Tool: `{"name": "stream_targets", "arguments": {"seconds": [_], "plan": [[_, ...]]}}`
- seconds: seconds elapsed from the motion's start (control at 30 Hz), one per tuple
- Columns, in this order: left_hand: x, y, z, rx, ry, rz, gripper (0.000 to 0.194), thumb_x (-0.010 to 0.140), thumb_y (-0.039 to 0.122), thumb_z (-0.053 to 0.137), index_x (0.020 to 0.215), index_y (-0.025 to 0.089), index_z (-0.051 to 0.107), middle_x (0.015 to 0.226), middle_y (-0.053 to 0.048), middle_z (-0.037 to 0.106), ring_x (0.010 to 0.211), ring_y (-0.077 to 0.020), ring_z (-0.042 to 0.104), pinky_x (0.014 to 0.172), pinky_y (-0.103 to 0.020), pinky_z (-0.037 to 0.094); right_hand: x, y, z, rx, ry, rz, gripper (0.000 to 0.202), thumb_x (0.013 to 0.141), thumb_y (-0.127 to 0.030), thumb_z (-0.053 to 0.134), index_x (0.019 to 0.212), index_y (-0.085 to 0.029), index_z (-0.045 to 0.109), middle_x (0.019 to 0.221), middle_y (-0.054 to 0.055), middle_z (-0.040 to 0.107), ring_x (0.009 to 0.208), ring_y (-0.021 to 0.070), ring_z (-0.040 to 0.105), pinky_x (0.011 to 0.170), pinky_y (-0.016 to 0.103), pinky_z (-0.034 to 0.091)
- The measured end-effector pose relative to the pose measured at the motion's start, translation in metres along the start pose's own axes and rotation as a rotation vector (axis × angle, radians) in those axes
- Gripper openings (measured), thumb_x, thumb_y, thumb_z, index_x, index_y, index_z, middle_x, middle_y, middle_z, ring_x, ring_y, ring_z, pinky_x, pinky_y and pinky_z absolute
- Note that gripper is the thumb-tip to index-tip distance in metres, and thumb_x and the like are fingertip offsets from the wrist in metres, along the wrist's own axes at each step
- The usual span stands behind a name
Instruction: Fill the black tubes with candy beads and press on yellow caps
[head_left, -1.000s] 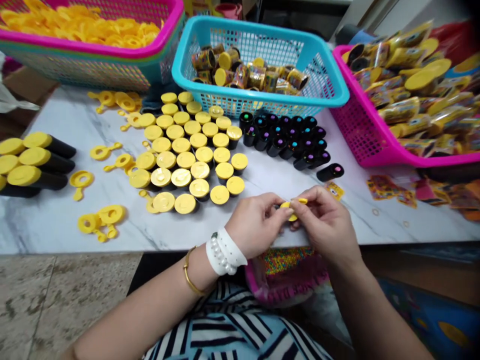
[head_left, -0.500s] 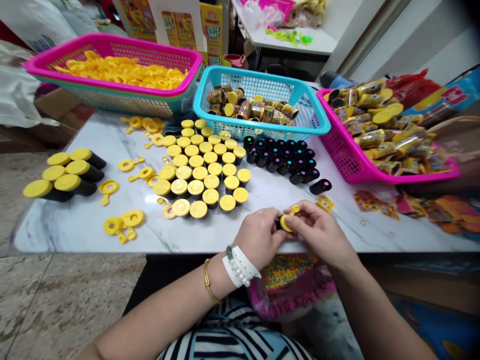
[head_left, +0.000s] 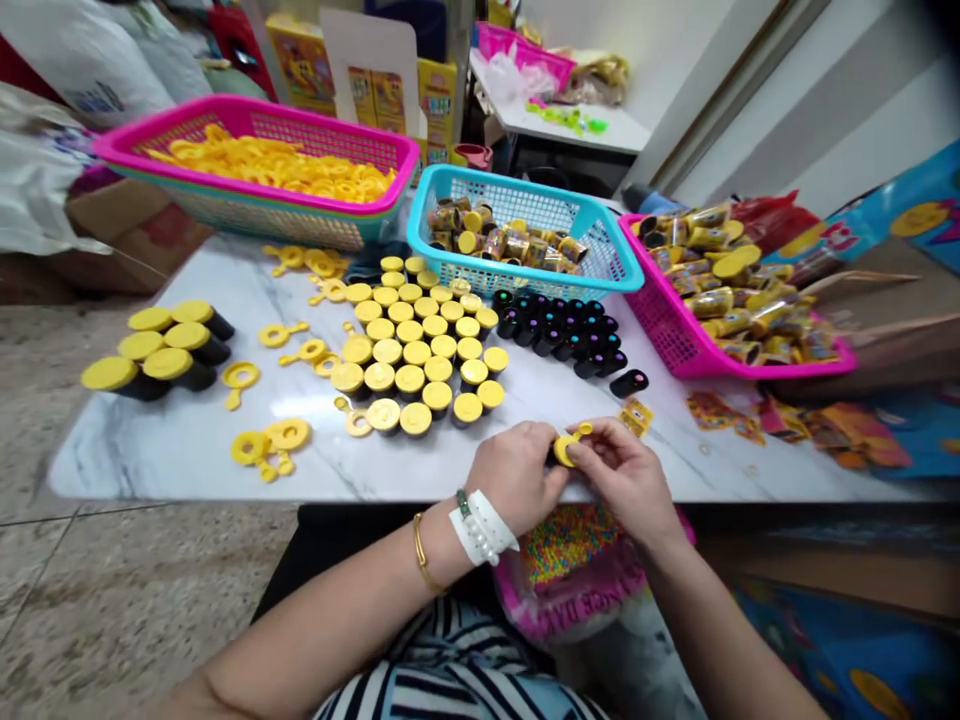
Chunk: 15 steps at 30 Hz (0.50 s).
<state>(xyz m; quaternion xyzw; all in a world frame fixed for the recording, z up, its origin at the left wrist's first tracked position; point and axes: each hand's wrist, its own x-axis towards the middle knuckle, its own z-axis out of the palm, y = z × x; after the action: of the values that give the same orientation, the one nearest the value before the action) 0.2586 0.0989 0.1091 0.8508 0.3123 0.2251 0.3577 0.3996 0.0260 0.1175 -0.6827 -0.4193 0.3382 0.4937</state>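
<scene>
My left hand (head_left: 511,472) is closed around a small black tube (head_left: 551,456), most of it hidden by the fingers. My right hand (head_left: 631,478) pinches a yellow cap (head_left: 565,451) with a short tab against the tube's end. Just beyond my hands, many black tubes with yellow caps (head_left: 409,380) stand grouped upright on the table. Black tubes with coloured dots on their ends (head_left: 564,328) form another cluster to the right, and one such tube (head_left: 628,382) lies nearest my right hand. Loose yellow ring pieces (head_left: 241,377) are scattered to the left.
A pink basket (head_left: 259,190) holds yellow ring pieces. A blue basket (head_left: 442,265) and a pink basket (head_left: 667,340) hold labelled tubes. Below the table edge, a pink container (head_left: 517,610) holds tiny coloured beads. Printed wrappers (head_left: 724,415) lie on the right.
The camera view has shifted slightly, so the table contents sit differently in the picture. My hands keep their grip, with the yellow cap still against the black tube.
</scene>
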Motion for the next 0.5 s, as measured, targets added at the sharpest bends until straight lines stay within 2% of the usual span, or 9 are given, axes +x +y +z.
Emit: {"name": "stream_targets", "arguments": {"seconds": [0.1,0.2,0.27,0.33,0.43,0.5], "plan": [[-0.002,0.000,-0.001,-0.055,0.043,0.002,0.027,0.085,0.037,0.063,0.104,0.020,0.060,0.094,-0.003,0.063,0.083,-0.0187,0.061,0.073,-0.030,0.049,-0.005,0.003,0.001,0.040,0.071,0.002,0.022,0.077,-0.038,0.075,0.087,-0.021,0.067,0.078,0.000,0.062,0.069,0.0143,0.057,0.063,0.025,0.047],[-0.004,0.001,-0.003,-0.089,0.014,-0.003,0.029,0.086,0.043,0.063,0.105,0.022,0.062,0.095,-0.002,0.061,0.082,-0.0177,0.061,0.072,-0.029,0.050,0.000,0.003,-0.007,0.106,0.038,0.027,0.026,0.085,-0.045,0.065,0.081,-0.019,0.069,0.074,0.001,0.062,0.064,0.0135,0.055,0.060,0.026,0.046],[-0.004,0.002,-0.005,-0.093,-0.016,0.010,0.027,0.087,0.041,0.062,0.106,0.022,0.062,0.094,-0.002,0.060,0.082,-0.0175,0.060,0.072,-0.029,0.050,0.011,0.001,-0.018,0.179,-0.083,0.103,0.033,0.088,-0.048,0.061,0.078,-0.017,0.069,0.068,0.001,0.060,0.058,0.0116,0.053,0.056,0.024,0.044],[-0.005,0.002,-0.007,-0.087,-0.043,0.024,0.026,0.090,0.039,0.059,0.109,0.021,0.061,0.094,-0.002,0.059,0.082,-0.0176,0.060,0.073,-0.029,0.050,0.025,-0.005,-0.028,0.215,-0.265,0.224,0.033,0.083,-0.047,0.067,0.078,-0.015,0.068,0.066,0.000,0.060,0.055,0.0093,0.052,0.053,0.022,0.043],[-0.006,0.002,-0.008,-0.077,-0.091,0.021,0.025,0.092,0.038,0.055,0.109,0.020,0.060,0.093,-0.003,0.060,0.083,-0.0182,0.060,0.073,-0.029,0.049,0.043,-0.021,-0.036,0.151,-0.528,0.378,0.032,0.074,-0.043,0.078,0.082,-0.017,0.061,0.065,-0.003,0.062,0.050,0.0079,0.052,0.049,0.020,0.042],[-0.005,0.001,-0.008,-0.063,-0.122,0.005,0.024,0.091,0.037,0.057,0.108,0.020,0.061,0.094,-0.003,0.061,0.084,-0.0191,0.060,0.073,-0.030,0.049,0.047,-0.032,-0.034,0.035,-0.622,0.396,0.032,0.075,-0.041,0.077,0.085,-0.019,0.055,0.064,-0.004,0.061,0.052,0.0094,0.055,0.049,0.021,0.044]]}}
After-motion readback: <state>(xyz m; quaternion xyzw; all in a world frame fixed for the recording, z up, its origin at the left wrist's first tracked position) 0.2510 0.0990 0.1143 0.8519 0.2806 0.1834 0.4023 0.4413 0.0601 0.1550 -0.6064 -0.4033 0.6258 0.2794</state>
